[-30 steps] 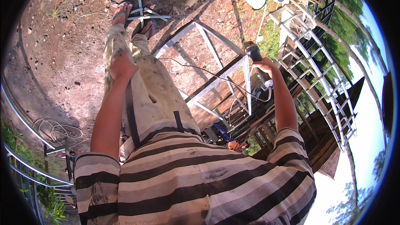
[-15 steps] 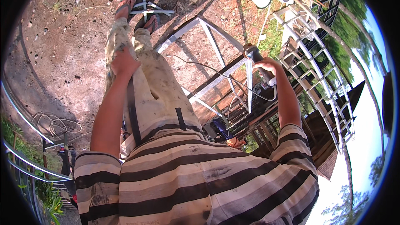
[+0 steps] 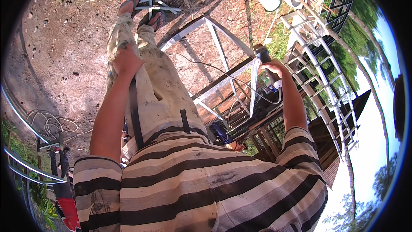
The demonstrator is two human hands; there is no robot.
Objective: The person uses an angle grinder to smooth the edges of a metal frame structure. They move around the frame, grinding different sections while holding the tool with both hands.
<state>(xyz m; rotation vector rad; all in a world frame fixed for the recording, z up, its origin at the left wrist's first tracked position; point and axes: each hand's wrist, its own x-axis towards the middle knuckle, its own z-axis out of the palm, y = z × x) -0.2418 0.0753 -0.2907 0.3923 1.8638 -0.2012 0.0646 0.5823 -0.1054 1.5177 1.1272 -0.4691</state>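
While the left hand (image 3: 127, 63) rests on the knee of the stained trousers (image 3: 165, 81), left of the metal frame (image 3: 215, 38), the right hand (image 3: 276, 67) holds what looks like an angle grinder (image 3: 265, 56) at the frame's right-hand corner. In this head view, the only one, the right grip is wrapped round the grinder's body, fingers pressed to the casing; how the left fingers lie on the cloth I cannot tell. The grinder's head sits right by that corner, though whether it touches the metal does not show; no sparks are visible. Its power cord (image 3: 271, 102) loops down from the rear end and runs leftward across the frame.

Compared with half a second ago, both hands and the grinder keep nearly the same places relative to the frame. The chief change is well left of the frame, where red clothing (image 3: 66, 210), seemingly a co-worker's, now shows much more fully. For the work, this suggests a steady hold at one corner, with a bystander perhaps worth minding.

Beyond the frame, to its upper left, cut metal bars (image 3: 150, 6) lie crossed beside the sandalled feet (image 3: 131, 2); to its right stands a ladder-like lattice (image 3: 319, 71).
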